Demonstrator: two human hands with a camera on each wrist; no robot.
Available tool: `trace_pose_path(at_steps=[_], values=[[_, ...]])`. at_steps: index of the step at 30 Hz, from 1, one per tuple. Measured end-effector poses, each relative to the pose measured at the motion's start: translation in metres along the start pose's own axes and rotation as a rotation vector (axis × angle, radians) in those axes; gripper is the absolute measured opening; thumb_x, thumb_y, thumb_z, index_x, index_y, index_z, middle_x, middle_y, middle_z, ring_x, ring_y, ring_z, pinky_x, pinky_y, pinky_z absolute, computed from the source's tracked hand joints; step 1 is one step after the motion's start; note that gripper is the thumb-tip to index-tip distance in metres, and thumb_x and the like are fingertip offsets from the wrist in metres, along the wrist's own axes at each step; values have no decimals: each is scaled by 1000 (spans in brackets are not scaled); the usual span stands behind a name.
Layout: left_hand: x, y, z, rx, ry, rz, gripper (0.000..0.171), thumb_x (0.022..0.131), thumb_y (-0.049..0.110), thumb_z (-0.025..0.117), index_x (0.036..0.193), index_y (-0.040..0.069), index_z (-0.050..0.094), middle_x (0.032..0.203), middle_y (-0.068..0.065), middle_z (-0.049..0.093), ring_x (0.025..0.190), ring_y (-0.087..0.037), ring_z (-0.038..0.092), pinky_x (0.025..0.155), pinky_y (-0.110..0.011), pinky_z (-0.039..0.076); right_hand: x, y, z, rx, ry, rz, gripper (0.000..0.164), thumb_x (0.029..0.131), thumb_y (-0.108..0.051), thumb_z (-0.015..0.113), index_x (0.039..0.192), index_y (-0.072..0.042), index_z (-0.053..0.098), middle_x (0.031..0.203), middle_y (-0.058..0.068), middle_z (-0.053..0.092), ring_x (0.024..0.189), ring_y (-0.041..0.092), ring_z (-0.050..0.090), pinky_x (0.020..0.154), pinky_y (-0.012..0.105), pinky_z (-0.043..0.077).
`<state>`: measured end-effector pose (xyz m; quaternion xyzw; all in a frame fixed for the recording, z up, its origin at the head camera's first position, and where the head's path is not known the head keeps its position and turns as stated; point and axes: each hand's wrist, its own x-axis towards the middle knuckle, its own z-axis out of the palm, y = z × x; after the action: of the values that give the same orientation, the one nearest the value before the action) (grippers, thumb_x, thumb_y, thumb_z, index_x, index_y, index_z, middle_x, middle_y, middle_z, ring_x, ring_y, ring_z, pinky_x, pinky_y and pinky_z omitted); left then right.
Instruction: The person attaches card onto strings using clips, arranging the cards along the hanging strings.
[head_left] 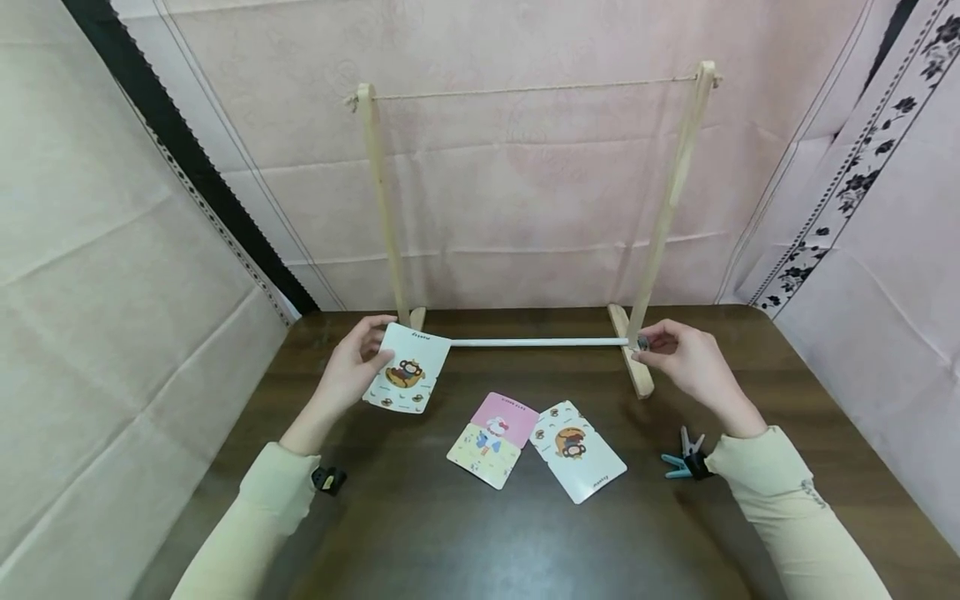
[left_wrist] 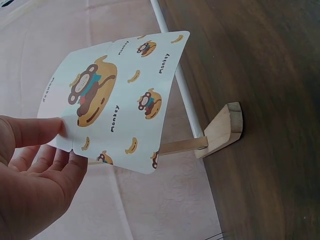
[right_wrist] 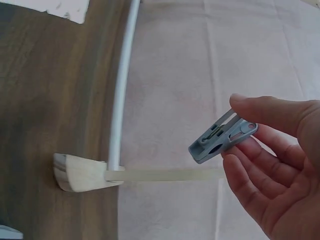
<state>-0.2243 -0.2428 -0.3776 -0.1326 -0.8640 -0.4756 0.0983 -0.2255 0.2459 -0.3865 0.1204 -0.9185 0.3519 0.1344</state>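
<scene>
Cards (head_left: 588, 467) are lying on the table (head_left: 480, 550) near blue and grey clips (head_left: 678, 472); beyond, both grips nearly closed, the left hand (head_left: 351, 364) is pinching a monkey card (head_left: 420, 392), the right hand (head_left: 693, 362) a grey peg (right_wrist: 204, 147), beside a wooden rack (head_left: 672, 192)

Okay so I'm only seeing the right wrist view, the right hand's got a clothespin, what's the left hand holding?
Observer: The left hand pinches a monkey card.
Operator: Any other cards around?
Observer: Two more lie on the table: a partly pink card and a white card.
Operator: And what's up top?
Observer: A string runs from the left post to the right post.
</scene>
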Motion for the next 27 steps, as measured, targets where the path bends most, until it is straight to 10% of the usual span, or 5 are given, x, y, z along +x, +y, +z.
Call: trace_pose_path(at_steps=[27], values=[[27, 23, 2, -69, 85, 39, 45, 98, -1, 62, 142, 4, 52, 116, -17, 66, 104, -28, 61, 83, -37, 48, 14, -5, -16, 39, 38, 40, 31, 90, -21, 78, 113, -2, 70, 100, 16, 72, 89, 23, 67, 68, 11, 45]])
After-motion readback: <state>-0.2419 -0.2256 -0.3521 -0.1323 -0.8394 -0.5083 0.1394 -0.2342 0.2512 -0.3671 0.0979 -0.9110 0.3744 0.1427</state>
